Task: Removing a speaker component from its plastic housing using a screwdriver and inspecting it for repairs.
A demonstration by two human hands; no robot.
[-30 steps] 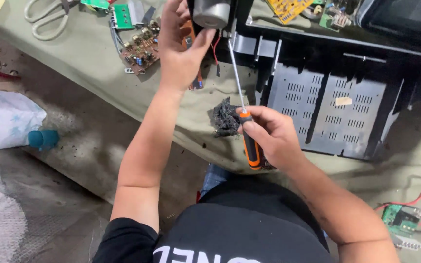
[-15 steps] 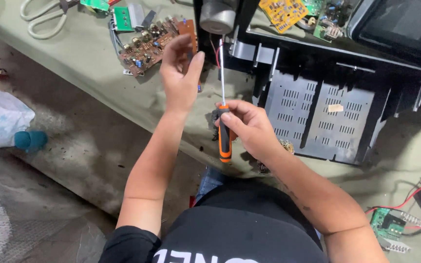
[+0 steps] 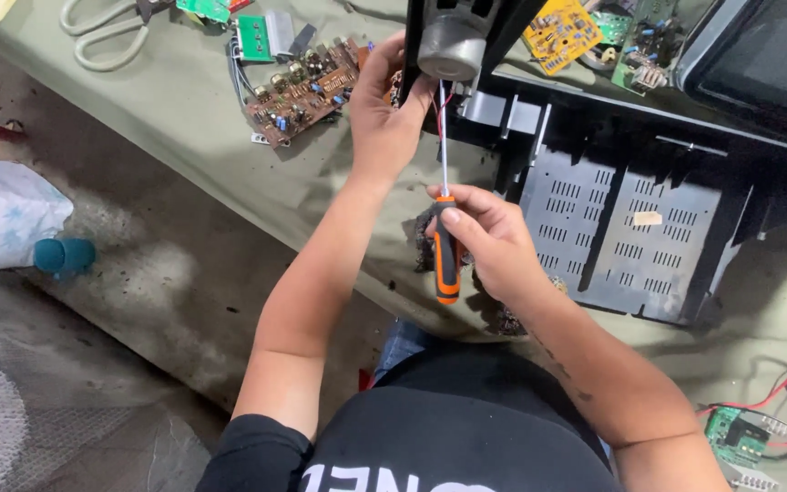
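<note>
Screwdriver [image 3: 444, 239]: orange and black handle, thin steel shaft, standing nearly upright over the near edge of the tabletop [image 3: 184, 118]. Right hand [image 3: 494, 239] has a closed grip around the handle, thumb lying along it. Shaft runs up to the grey round motor [image 3: 451, 47] at the top of the black chassis [image 3: 630, 228]; the tip sits right at the motor's lower edge, exact contact point too small to tell.

Left hand [image 3: 383, 114] is raised just left of the motor, fingers curled against its side and the chassis frame, fingertips touching the motor rim. Grip looks closed on the motor edge, not around any loose part. Thin red wires hang beside the shaft under the motor.

Chassis lies open on the tabletop, slotted vent panels facing up, to the right of both hands. Brown circuit board [image 3: 307, 89] lies left of the left hand, near but apart from it. Yellow board [image 3: 562, 32] sits beyond the chassis, upper right. Small green board [image 3: 740, 435] with red wires at the lower right corner. Blue-capped bottle [image 3: 64, 257] lies on the floor, well left.
</note>
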